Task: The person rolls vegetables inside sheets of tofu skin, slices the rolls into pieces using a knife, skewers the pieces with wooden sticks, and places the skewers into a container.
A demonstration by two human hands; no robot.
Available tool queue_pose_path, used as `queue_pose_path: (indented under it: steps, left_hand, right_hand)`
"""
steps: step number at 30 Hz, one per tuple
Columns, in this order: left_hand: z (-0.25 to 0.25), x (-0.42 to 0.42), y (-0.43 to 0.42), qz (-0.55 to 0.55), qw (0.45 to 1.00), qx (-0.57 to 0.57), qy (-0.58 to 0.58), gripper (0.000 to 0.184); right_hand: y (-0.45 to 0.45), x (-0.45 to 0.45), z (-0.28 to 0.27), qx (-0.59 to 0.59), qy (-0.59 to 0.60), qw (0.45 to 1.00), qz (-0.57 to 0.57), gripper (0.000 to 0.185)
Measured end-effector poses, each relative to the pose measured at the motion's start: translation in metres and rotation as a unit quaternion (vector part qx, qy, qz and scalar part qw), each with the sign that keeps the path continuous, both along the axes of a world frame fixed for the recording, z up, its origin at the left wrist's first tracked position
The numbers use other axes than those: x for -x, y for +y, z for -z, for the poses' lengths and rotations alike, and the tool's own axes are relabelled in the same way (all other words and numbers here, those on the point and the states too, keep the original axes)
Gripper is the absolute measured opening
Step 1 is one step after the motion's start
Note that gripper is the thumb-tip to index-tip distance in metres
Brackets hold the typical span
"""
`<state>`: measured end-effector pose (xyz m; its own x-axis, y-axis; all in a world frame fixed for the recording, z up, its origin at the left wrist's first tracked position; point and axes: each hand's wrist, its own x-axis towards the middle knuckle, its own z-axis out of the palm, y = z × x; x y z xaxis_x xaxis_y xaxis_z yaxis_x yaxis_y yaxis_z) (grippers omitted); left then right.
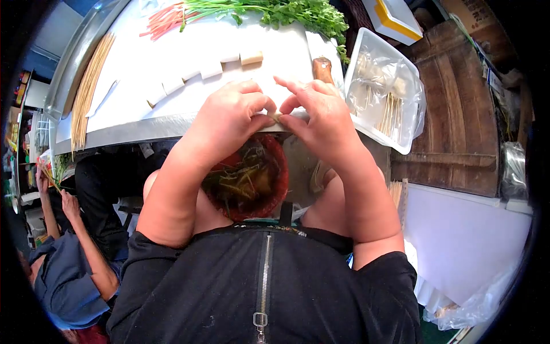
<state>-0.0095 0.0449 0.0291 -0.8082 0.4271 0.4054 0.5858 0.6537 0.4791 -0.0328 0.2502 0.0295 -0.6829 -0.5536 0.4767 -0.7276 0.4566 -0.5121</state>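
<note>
My left hand [238,109] and my right hand [318,112] meet at the front edge of the white tabletop [137,109]. Between their pinched fingertips is a small pale piece [275,116], mostly covered by the fingers. Beyond my hands, several pale rolled pieces [211,70] lie in a slanting row. Just past my right hand is a brown wooden handle [322,70]. Green leafy stalks [303,14] and pink-red strips [163,22] lie at the far side.
Bundled thin sticks [91,86] and a small knife [103,98] lie at left. A white tray [354,66] holds skewers in plastic at right. Below the edge stands a red basin [281,178]. Another person [74,264] sits at lower left, holding thin sticks.
</note>
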Motion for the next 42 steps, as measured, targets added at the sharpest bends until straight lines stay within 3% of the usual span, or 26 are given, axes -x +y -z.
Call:
queue_pose_path:
  steps: [7,11,19,22,25,32,36,42]
  left_hand:
    - [0.001,0.006,0.0,0.008,0.999,0.047,-0.007,0.014]
    - [0.001,0.014,0.0,0.028,0.997,0.067,-0.034,0.016]
    - [0.005,0.016,-0.006,0.075,0.993,0.061,-0.073,0.02]
    - [0.004,0.01,-0.005,0.059,0.996,0.023,-0.055,0.022]
    - [0.001,0.005,-0.003,-0.026,0.991,-0.064,-0.116,0.025]
    - [0.003,0.008,0.0,0.004,0.998,-0.013,-0.056,0.021]
    - [0.004,0.01,0.001,-0.024,0.999,0.02,-0.013,0.016]
    - [0.005,0.013,0.002,-0.038,0.998,0.04,-0.019,0.019]
  right_hand:
    - [0.01,0.005,0.005,-0.056,0.068,0.996,-0.032,0.027]
    - [0.002,0.002,0.002,-0.02,0.082,0.996,0.015,0.022]
    - [0.006,0.005,0.005,-0.042,0.05,0.997,-0.041,0.012]
    - [0.005,0.008,0.004,-0.065,0.053,0.996,-0.042,0.008]
    - [0.005,0.012,0.002,-0.079,0.06,0.994,-0.045,0.004]
    - [0.005,0.015,-0.002,-0.111,0.066,0.991,-0.02,0.011]
    - [0.013,0.026,0.003,-0.039,0.107,0.989,0.098,0.022]
    - [0.002,0.022,0.005,-0.035,0.086,0.995,0.024,0.015]
